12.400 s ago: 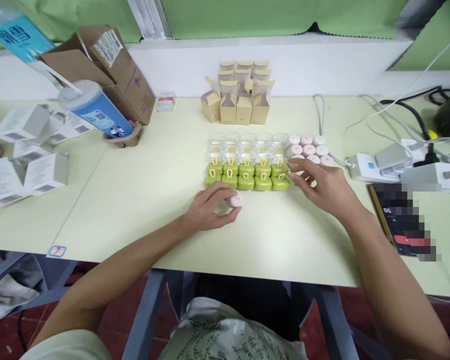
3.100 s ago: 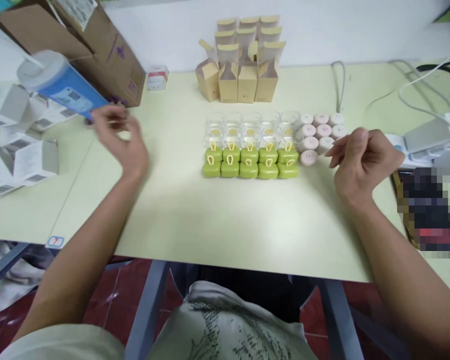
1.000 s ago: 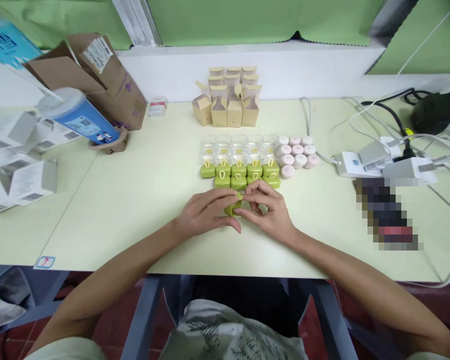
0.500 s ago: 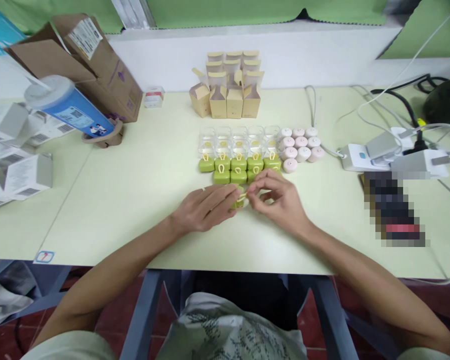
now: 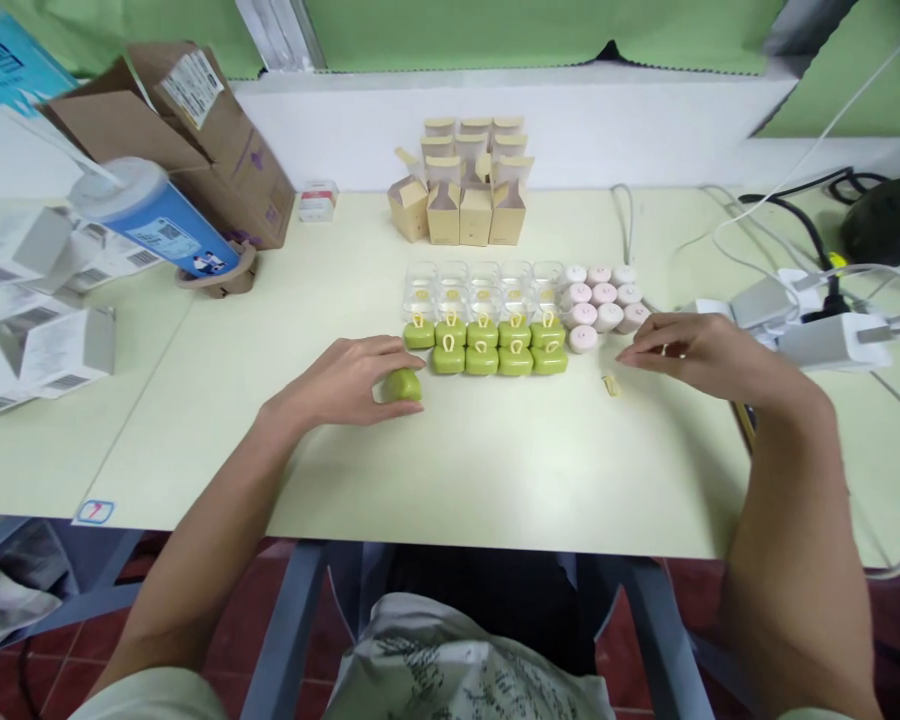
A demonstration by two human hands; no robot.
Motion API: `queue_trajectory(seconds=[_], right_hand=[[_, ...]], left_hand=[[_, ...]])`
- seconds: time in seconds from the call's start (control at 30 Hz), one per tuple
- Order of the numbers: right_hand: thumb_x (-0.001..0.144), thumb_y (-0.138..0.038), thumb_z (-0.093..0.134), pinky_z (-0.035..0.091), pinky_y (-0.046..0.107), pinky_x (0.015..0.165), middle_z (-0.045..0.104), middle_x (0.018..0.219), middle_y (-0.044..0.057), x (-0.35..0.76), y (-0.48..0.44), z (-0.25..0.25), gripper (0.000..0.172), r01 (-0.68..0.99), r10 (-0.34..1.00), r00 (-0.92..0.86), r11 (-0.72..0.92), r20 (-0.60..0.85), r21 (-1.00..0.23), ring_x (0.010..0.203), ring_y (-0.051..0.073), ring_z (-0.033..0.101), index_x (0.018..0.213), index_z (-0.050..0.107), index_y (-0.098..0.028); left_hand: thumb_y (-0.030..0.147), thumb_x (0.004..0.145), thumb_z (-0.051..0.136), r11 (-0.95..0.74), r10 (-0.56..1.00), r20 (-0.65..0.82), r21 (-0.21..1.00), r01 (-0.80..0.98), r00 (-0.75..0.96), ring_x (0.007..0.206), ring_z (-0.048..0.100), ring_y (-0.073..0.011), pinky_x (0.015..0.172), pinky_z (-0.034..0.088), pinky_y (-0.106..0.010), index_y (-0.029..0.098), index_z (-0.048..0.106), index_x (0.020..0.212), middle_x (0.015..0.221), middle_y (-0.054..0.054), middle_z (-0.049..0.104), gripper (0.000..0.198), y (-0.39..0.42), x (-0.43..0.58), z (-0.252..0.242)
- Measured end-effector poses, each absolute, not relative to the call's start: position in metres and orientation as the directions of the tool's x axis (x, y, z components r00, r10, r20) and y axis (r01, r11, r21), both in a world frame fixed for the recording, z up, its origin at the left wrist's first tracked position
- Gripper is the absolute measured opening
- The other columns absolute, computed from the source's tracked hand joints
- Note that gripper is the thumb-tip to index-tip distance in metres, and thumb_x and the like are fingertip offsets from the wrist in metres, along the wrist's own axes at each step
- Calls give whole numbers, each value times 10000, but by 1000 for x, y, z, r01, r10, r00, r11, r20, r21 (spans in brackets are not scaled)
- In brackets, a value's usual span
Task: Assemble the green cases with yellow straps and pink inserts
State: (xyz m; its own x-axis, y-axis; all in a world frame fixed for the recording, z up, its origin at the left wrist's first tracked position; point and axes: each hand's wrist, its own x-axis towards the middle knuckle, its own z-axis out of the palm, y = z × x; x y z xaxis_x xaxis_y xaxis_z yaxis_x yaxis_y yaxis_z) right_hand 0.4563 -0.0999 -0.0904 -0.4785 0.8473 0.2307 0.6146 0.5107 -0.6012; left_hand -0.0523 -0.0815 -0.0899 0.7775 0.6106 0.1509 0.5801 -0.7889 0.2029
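Note:
My left hand (image 5: 341,378) rests on the table with its fingers curled round a green case (image 5: 403,386), just left of the two rows of green cases (image 5: 499,345) with yellow loops. My right hand (image 5: 701,350) hovers at the right, fingers loosely pinched and holding nothing that I can see. A small yellow loop piece (image 5: 610,385) lies loose on the table just below its fingertips. Pink round caps (image 5: 604,303) are grouped between that hand and the green cases. Clear plastic boxes (image 5: 484,282) stand in a row behind the green ones.
Small tan cartons (image 5: 469,190) are stacked at the back. A brown cardboard box (image 5: 187,130) and a blue cylinder (image 5: 154,220) sit at the left with white boxes (image 5: 41,320). Power adapters and cables (image 5: 810,320) crowd the right side. The table edge (image 5: 495,535) runs close to my body.
My hands have parted: the left slid left with the green case, the right moved right toward the pink caps. The yellow loop piece now lies loose on the table.

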Motion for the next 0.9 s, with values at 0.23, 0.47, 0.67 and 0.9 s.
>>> queue_trajectory(seconds=[0.23, 0.47, 0.67, 0.9], right_hand=[[1036, -483, 846, 405, 309, 490, 716, 693, 30, 404, -110, -97, 272, 625, 822, -26, 458, 570, -632, 543, 127, 575, 901, 786, -255], [974, -516, 896, 444, 314, 528, 708, 726, -6, 360, -120, -105, 308, 575, 731, 29, 546, 682, -610, 580, 151, 592, 879, 748, -263], [1169, -485, 601, 477, 336, 556, 699, 657, 33, 324, -135, -107, 565, 489, 695, -128, 665, 707, -565, 604, 175, 658, 659, 640, -244], [1034, -452, 831, 503, 344, 498, 769, 743, 24, 305, -143, -118, 239, 461, 662, -50, 679, 748, -571, 616, 204, 680, 889, 753, -279]], left_hand=[[474, 1136, 645, -736, 616, 526, 118, 667, 587, 999, 744, -251, 750, 536, -355, 234, 822, 1244, 1076, -104, 809, 317, -65, -52, -112], [472, 1096, 738, -775, 563, 506, 47, 630, 654, 1073, 739, -263, 668, 473, -330, 241, 783, 1352, 1157, -106, 831, 348, -61, -49, -121], [427, 1051, 790, -822, 505, 531, 56, 567, 680, 973, 725, -240, 653, 492, -319, 213, 799, 1100, 1086, -102, 767, 219, -62, -55, -114], [320, 1035, 719, -768, 640, 303, 302, 566, 706, 1133, 808, -250, 887, 654, -371, 202, 737, 1283, 1525, -134, 760, 275, -68, -59, -102]])
